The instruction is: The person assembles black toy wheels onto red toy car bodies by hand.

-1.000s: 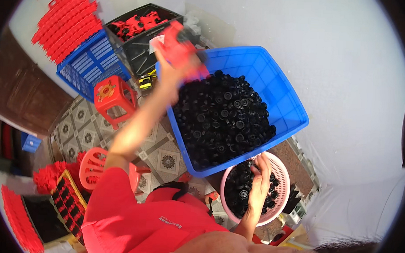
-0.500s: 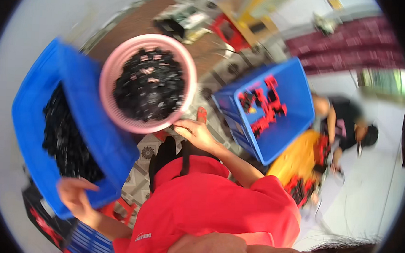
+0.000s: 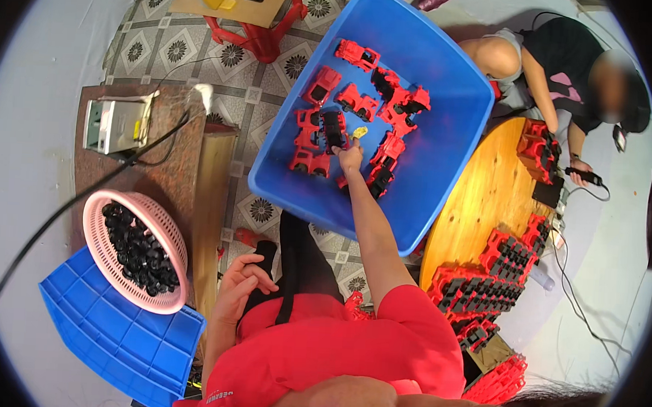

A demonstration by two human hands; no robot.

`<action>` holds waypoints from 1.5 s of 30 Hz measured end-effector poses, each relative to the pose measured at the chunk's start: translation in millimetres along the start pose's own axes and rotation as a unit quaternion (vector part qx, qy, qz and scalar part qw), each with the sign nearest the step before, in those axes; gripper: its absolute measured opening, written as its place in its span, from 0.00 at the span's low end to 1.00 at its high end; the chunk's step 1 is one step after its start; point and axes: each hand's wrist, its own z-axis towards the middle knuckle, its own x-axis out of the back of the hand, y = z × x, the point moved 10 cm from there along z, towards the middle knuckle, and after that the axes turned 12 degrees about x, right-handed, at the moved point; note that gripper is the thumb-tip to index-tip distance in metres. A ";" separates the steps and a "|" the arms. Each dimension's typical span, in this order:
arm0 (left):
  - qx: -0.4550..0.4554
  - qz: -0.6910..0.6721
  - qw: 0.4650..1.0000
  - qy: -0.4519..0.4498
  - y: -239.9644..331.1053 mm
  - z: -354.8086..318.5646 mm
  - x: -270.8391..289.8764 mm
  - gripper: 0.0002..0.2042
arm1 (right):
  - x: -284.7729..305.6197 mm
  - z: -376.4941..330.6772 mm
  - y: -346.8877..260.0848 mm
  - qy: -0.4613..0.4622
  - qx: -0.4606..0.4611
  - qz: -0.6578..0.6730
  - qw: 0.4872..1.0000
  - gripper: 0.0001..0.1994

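Overhead, the right hand [image 3: 349, 157] is stretched into the blue bin [image 3: 447, 136], fingers pinched on a red toy part [image 3: 340, 181]; the left hand [image 3: 242, 282] is rested loosely curled, empty.

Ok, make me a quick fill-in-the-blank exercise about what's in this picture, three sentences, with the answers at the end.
1. The right hand reaches into the ____ crate of red toy vehicle parts.
2. The pink basket holds small ____ parts.
3. The left hand is ____, holding nothing.

Missing words: blue; black; empty
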 end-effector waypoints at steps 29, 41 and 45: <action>-0.132 0.405 0.898 0.105 91.8 -53.2 -26.3 0.56 | 167.2 -340.7 -366.1 -0.394 0.764 0.116 0.498 0.35; -0.345 -0.295 0.869 0.196 -65.6 -240.7 207.1 0.43 | -159.3 -506.9 -510.0 -0.297 0.755 -0.022 0.584 0.13; -0.425 -0.310 0.812 0.253 -65.7 -259.3 246.3 0.38 | -271.3 -478.3 -505.0 -0.194 0.738 -0.305 0.569 0.11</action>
